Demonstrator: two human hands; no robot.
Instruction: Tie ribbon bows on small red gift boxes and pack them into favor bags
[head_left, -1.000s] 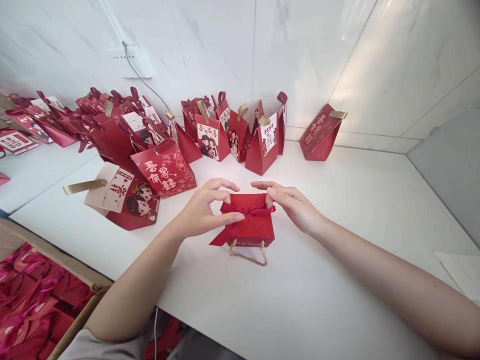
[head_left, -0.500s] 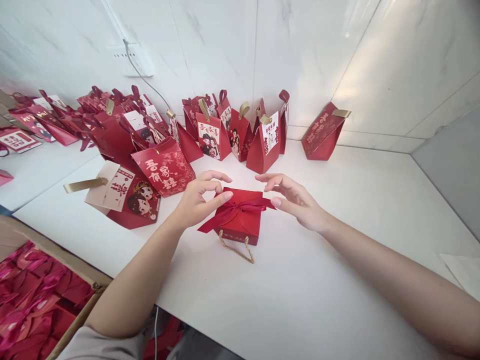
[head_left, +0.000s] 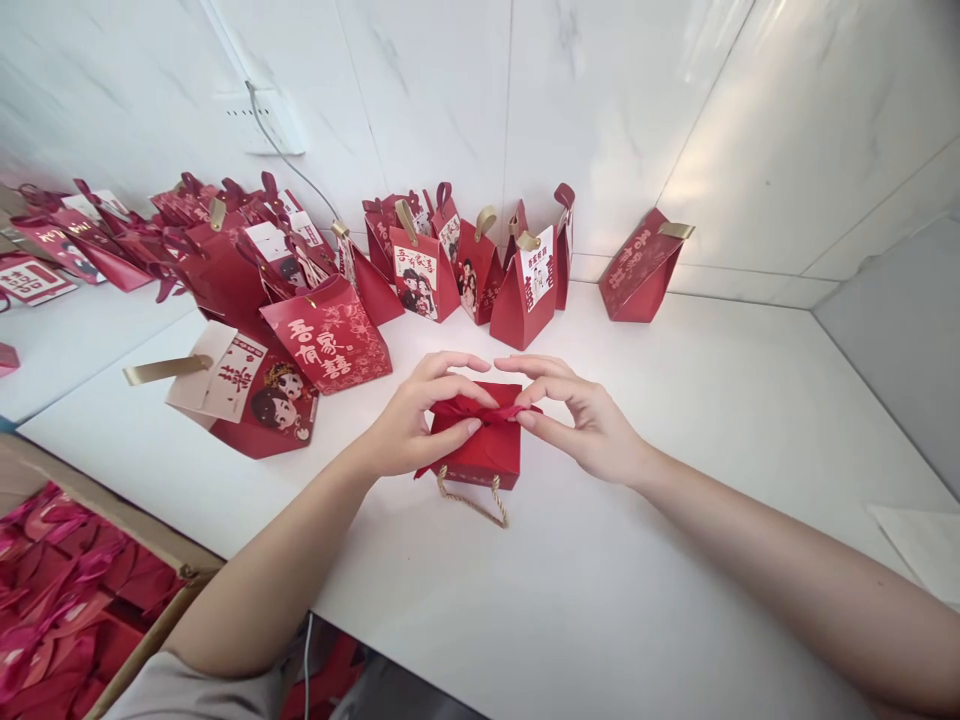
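Observation:
A small red gift box [head_left: 499, 455] lies on the white table with a dark red ribbon [head_left: 486, 413] across its top and a gold twisted cord handle [head_left: 472, 510] at its near side. My left hand [head_left: 420, 420] curves over the box's left part, with thumb and index finger about the ribbon near its knot. On the other side my right hand [head_left: 589, 415] pinches the ribbon's right end between thumb and index finger. The fingers of both hands partly hide the ribbon and the box's far edge.
Several red gift boxes [head_left: 326, 340] stand left and behind; one red box [head_left: 637, 270] is apart at right. A cardboard carton [head_left: 161, 625] of red boxes sits lower left. A cable [head_left: 289, 160] runs down from the wall socket [head_left: 262, 122]. White paper [head_left: 919, 545] lies at far right.
Both hands have moved closer together over the box, the left one to the right. The fingers, apart from the ribbon before, are now on it, and its ends have been drawn in.

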